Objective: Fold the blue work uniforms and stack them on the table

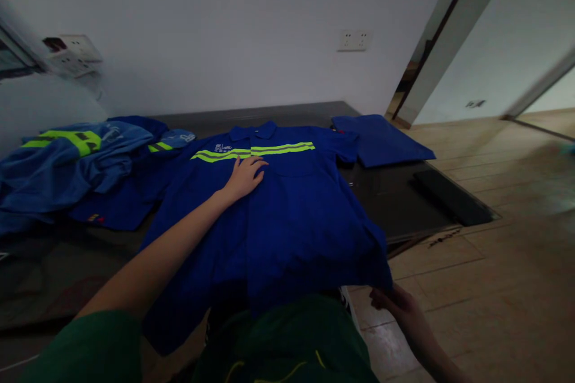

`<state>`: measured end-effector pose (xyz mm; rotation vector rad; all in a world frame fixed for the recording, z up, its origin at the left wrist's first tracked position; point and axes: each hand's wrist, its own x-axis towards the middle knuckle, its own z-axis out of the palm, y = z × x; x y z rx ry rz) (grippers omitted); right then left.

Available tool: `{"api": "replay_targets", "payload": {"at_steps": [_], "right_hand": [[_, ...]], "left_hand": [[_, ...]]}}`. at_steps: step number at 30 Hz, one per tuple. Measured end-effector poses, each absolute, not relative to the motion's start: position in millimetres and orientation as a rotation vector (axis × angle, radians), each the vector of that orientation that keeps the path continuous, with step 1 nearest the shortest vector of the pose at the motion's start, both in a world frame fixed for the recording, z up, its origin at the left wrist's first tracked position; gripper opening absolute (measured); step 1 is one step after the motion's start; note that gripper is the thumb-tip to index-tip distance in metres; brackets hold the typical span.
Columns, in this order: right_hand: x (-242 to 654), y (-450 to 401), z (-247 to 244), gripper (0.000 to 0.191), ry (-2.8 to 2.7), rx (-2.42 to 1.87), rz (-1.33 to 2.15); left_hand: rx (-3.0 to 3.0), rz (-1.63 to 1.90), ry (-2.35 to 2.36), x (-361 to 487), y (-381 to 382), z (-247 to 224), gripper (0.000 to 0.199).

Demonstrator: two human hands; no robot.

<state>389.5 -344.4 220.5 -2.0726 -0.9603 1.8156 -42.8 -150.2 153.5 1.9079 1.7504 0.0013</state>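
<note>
A dark blue work shirt (pixel 291 209) with yellow-green reflective bands across its chest lies spread out on a dark table, collar toward the wall. Its lower part hangs over the near edge, against my body. My left hand (pixel 245 176) rests with fingers spread on the shirt's chest, just below the bands near the front placket. Down at the lower right corner of the hem, my right hand (pixel 395 302) pinches the shirt's edge between closed fingers.
Crumpled blue clothes (pixel 81 155) with reflective strips pile up on the left. A folded blue garment (pixel 384 139) lies at the table's (pixel 377 191) back right, with a black flat item (pixel 451 196) near the right edge. Wall sockets (pixel 353 40) sit above.
</note>
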Motion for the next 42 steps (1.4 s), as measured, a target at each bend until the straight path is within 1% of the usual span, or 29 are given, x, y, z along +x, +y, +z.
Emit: {"api": "replay_targets", "payload": {"at_steps": [3,6,8,10,13,16,19,22,24,27,29,31,33,37,39,42], "right_hand": [[398,-333,227,0.039,-1.035,-2.020,1.742],[399,-328,221,0.029,-1.046,-2.003,1.649],[401,-330,215,0.031,-1.109,-2.035,1.502],[409,-333,212,0.033,-1.302,-2.056,1.416],[433,-335,217,0.025,-1.705,-1.940,1.499],[464,-335,236,0.031,-1.926,-1.759,1.567],[484,-337,262,0.036,-1.976,-1.744,1.539],[483,-339,278,0.040,-1.945,-1.788,1.581],[477,-339,279,0.039,-1.922,-1.783,1.699],[473,-335,267,0.030,-1.845,-1.832,1.960],[477,-332,257,0.038,-1.678,-1.903,2.075],[481,-327,250,0.046,-1.438,-1.959,2.069],[479,-322,245,0.049,-1.262,-1.974,2.015],[452,-318,225,0.057,-1.171,-1.921,2.024],[433,-320,208,0.066,-1.082,-1.947,1.940],[412,-323,186,0.075,-0.950,-2.026,1.708]], "left_hand": [[1.884,0.007,1.600,-11,-143,165,0.033],[1.872,0.035,1.455,34,-129,164,0.034],[1.902,0.056,1.385,65,-118,156,0.036],[1.942,0.060,1.355,92,-107,143,0.040],[1.949,0.005,1.383,118,-92,119,0.048],[1.899,-0.116,1.417,128,-84,100,0.050],[1.884,-0.160,1.463,133,-84,94,0.050],[1.850,-0.197,1.489,138,-84,98,0.050],[1.825,-0.226,1.504,142,-82,101,0.051],[1.822,-0.207,1.535,149,-72,103,0.052],[1.881,-0.141,1.538,153,-62,102,0.051],[1.967,-0.060,1.507,158,-52,99,0.048],[2.005,-0.025,1.450,163,-46,94,0.048],[1.947,-0.074,1.428,173,-49,81,0.058],[1.933,-0.080,1.454,175,-55,75,0.059],[1.920,-0.063,1.467,175,-61,70,0.057]]}}
